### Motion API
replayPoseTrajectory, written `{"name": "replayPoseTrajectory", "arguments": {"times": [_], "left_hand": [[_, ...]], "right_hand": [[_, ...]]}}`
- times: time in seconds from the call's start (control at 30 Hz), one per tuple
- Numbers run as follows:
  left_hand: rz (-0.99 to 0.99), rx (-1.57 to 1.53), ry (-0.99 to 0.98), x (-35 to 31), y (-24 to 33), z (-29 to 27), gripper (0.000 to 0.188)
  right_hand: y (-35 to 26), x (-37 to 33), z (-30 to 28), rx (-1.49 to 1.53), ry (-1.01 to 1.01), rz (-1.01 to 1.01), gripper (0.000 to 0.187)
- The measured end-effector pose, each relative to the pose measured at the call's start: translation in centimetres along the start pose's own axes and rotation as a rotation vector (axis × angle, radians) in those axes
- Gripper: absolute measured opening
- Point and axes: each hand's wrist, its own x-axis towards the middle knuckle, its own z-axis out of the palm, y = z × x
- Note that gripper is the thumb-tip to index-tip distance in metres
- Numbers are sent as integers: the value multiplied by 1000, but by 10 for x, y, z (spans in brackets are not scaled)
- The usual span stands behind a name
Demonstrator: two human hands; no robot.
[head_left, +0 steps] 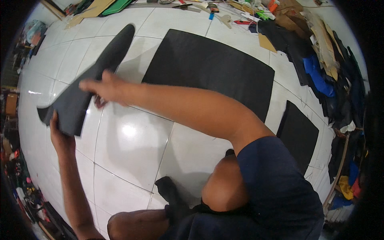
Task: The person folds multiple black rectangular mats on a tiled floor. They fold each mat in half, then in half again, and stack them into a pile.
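Observation:
A long, flexible black sheet [74,100] is raised off the floor at the left, bent and curling at its lower left corner. My left hand [62,138] grips its lower edge, with the thumb on the near face and the other fingers partly hidden. Reaching across to the left, my right hand [106,88] is closed at the sheet's right edge, slightly blurred; some of its fingers are curled below. A large black rectangular sheet [216,60] lies flat on the tiles, beyond my right forearm. To the right, a smaller black piece [300,134] also lies on the floor.
White floor tiles [132,152] surround my bent legs. Piled dark fabric and scraps [296,52], with a blue piece [318,76], line the right side. Loose tools and scraps [224,18] lie at the far edge, near cardboard [94,12]. Clutter [28,180] runs along the left.

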Motion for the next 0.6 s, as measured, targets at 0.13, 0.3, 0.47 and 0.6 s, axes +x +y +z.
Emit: {"name": "replayPoseTrajectory", "arguments": {"times": [0.13,0.3,0.47,0.6], "left_hand": [[37,-33,80,-64,-80,-148,57],[-378,-136,429,-154,-233,-296,50],[-591,-283,299,-185,-271,-364,59],[-646,-204,221,-182,-254,-352,62]], "right_hand": [[55,-13,-54,-1032,-679,-126,69],[55,-113,-228,-927,221,117,42],[34,-310,-326,-748,1049,377,32],[75,-439,-317,-607,1293,607,36]]}}
